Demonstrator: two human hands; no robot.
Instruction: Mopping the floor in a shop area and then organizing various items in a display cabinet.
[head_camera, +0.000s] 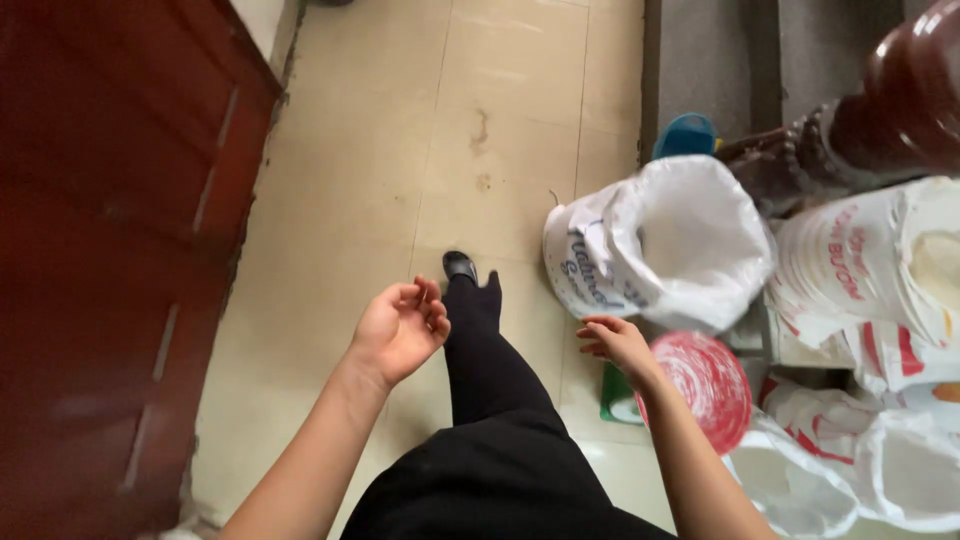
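Head view: my left hand (398, 330) is empty, fingers loosely curled, over the tiled floor (350, 200). My right hand (618, 345) is open, holding nothing, just beside the red-printed bag (705, 385). The open white sack (665, 245) stands untouched; nothing is gripped yet.

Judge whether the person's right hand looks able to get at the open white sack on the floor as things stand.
Probably yes. The right hand is empty, fingers loosely spread, just below the open white sack, with nothing between them; the red-printed bag lies beside the wrist, not across the way.
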